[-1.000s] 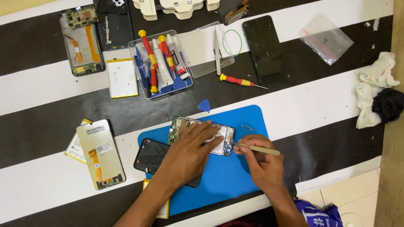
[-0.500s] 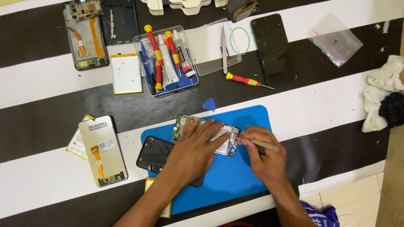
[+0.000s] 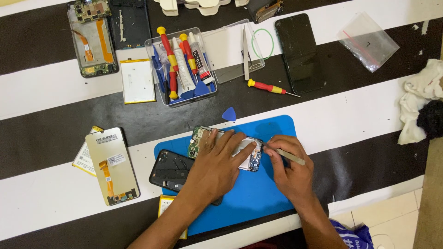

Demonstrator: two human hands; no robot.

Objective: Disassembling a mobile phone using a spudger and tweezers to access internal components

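Note:
An opened phone frame with green circuit boards lies on a blue work mat. My left hand rests flat on it, fingers spread, pressing it down. My right hand grips a thin metal pry tool, whose tip touches the phone's right end by the small blue board. A black back cover lies on the mat's left edge, partly under my left forearm.
A clear tray holds screwdrivers and glue tubes. Nearby lie a red-handled screwdriver, a blue pick, a black phone, a battery, a screen panel, another open phone, a plastic bag and rags.
The view has shifted slightly. My right hand moved the tool tip in toward the phone's right end; my left hand stays on the phone.

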